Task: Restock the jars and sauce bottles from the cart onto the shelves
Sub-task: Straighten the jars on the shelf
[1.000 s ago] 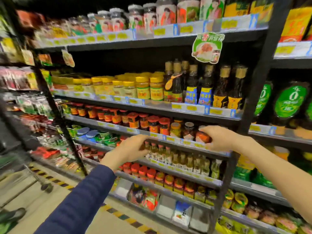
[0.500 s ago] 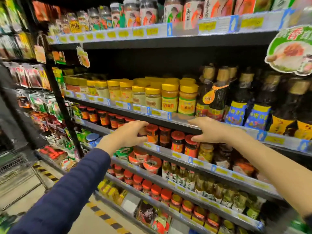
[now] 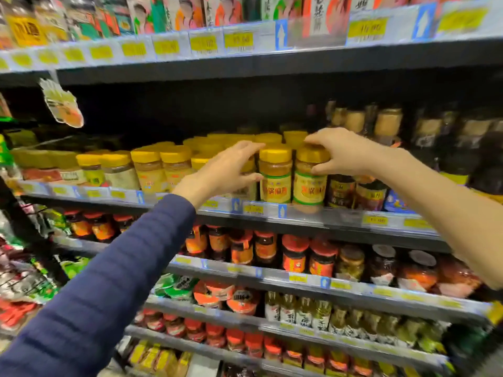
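Lifting both grips since the earlier frame, off the red-lid jars point(image 3: 295, 254) and up to the shelf point(image 3: 340, 216) one level above; also viewing the stock from closer in.

Pinching the end jar point(image 3: 309, 187) with the right grip point(image 3: 343, 153): fingers curling over its yellow lid, thumb pressing the shoulder just under the lid. Standing that jar upright at the shelf's front edge, just beside the neighbour jar point(image 3: 275, 183) on its left and the dark sauce bottles point(image 3: 370, 191) on its right.

Holding the left grip point(image 3: 226, 170) arched in a C against the neighbour jar, thumb tip meeting its left side, fingertips reaching toward its lid. Covering most of a third jar point(image 3: 245, 192) behind the palm, so cannot tell whether this grip is grasping anything or staying released.

Wearing a dark blue sleeve point(image 3: 109, 295) on the left arm, leaving the right forearm point(image 3: 449, 208) bare.

Seeing more yellow-lid jars point(image 3: 148, 170) running left along the same shelf, yellow price tags point(image 3: 253, 209) lining its rim, small bottles point(image 3: 304, 311) standing two levels down. Blurring at the edges.
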A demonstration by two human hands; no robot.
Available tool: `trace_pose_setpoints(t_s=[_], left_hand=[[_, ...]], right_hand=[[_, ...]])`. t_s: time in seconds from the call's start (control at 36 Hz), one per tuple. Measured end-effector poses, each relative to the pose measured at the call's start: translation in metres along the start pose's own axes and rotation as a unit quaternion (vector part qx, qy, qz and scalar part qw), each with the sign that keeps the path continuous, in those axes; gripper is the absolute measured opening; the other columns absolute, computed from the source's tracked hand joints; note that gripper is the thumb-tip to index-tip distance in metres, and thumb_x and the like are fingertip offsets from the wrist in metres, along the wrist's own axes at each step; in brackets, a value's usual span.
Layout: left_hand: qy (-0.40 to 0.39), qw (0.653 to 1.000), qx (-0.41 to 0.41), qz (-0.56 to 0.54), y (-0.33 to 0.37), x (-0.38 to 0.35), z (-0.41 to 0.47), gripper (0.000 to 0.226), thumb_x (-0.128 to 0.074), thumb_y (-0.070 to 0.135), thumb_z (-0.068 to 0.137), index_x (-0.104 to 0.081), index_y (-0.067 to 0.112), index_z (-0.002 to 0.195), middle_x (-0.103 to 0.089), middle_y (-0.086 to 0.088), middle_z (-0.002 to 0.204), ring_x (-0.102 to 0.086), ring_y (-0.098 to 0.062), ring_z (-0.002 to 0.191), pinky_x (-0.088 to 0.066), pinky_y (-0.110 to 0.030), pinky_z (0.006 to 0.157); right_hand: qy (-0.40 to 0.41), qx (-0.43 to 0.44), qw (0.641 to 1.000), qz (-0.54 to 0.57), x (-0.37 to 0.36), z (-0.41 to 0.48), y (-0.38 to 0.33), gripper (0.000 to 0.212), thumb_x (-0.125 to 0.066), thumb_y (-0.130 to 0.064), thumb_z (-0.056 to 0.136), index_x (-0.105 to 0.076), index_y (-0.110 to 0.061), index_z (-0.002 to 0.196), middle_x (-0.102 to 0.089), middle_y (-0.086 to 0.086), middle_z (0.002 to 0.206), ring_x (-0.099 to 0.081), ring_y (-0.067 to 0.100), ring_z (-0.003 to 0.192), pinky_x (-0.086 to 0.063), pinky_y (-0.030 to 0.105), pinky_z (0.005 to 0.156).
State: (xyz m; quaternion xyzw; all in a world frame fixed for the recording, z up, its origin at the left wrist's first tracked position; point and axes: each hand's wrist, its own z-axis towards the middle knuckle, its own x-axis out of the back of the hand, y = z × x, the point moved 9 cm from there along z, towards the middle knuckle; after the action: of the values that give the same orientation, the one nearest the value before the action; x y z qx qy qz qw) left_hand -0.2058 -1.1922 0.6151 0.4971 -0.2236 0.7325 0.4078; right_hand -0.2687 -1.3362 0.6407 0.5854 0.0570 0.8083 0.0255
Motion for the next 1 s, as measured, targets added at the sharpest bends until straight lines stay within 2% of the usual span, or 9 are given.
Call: trace_pose_setpoints(t_s=[0.14,0.31,0.5,0.69,0.86,1.0], left_hand=[[-0.022,0.999,-0.043,0.01,0.001,-0.004,0.035,0.071,-0.06,0.044,0.086,-0.028,0.023,0.146,-0.037,-0.007,0.148,-0.039,-0.025,0.133,-0.038,-0.038,0.104],[-0.058,0.996,-0.07,0.01,0.004,-0.021,0.062,0.083,-0.063,0.063,0.074,-0.034,0.028,0.144,-0.046,-0.005,0.143,-0.045,-0.027,0.128,-0.044,-0.044,0.099],[-0.054,0.992,-0.101,-0.045,0.005,-0.023,0.067,0.078,-0.067,0.055,0.075,-0.038,0.027,0.142,-0.052,-0.004,0.138,-0.049,-0.024,0.124,-0.042,-0.032,0.09],[-0.073,0.99,-0.104,-0.064,0.003,-0.027,0.069,0.079,-0.068,0.052,0.075,-0.035,0.027,0.143,-0.049,-0.004,0.141,-0.048,-0.024,0.125,-0.043,-0.033,0.093],[-0.08,0.988,-0.104,-0.08,0.003,-0.027,0.067,0.079,-0.068,0.049,0.076,-0.036,0.025,0.143,-0.048,-0.004,0.141,-0.048,-0.024,0.126,-0.044,-0.037,0.097],[-0.082,0.988,-0.1,-0.083,0.002,-0.029,0.068,0.079,-0.068,0.049,0.077,-0.034,0.025,0.144,-0.047,-0.005,0.142,-0.047,-0.025,0.127,-0.044,-0.038,0.098]], right_hand=[[-0.028,-0.051,0.997,-0.042,-0.005,0.008,0.016,0.057,-0.068,-0.041,0.079,-0.051,-0.009,0.124,-0.058,0.011,0.12,-0.052,0.029,0.11,-0.048,0.04,0.088],[-0.051,-0.053,0.99,-0.12,-0.015,0.018,0.013,0.05,-0.064,-0.048,0.08,-0.056,-0.009,0.111,-0.063,0.012,0.107,-0.059,0.03,0.095,-0.052,0.039,0.077],[-0.042,-0.059,0.993,-0.097,-0.017,0.019,0.012,0.043,-0.066,-0.048,0.078,-0.058,-0.009,0.097,-0.064,0.012,0.096,-0.06,0.029,0.085,-0.05,0.036,0.07],[-0.019,-0.056,0.992,-0.114,-0.013,0.021,0.006,0.051,-0.065,-0.055,0.075,-0.061,-0.009,0.097,-0.064,0.011,0.096,-0.06,0.03,0.086,-0.053,0.041,0.074],[-0.019,-0.068,0.991,-0.112,-0.011,0.019,0.0,0.051,-0.066,-0.051,0.077,-0.061,-0.003,0.093,-0.061,0.012,0.095,-0.059,0.028,0.083,-0.052,0.038,0.072],[-0.03,-0.077,0.989,-0.121,-0.01,0.018,0.0,0.052,-0.066,-0.049,0.077,-0.061,-0.003,0.1,-0.062,0.014,0.101,-0.06,0.029,0.088,-0.053,0.038,0.075]])
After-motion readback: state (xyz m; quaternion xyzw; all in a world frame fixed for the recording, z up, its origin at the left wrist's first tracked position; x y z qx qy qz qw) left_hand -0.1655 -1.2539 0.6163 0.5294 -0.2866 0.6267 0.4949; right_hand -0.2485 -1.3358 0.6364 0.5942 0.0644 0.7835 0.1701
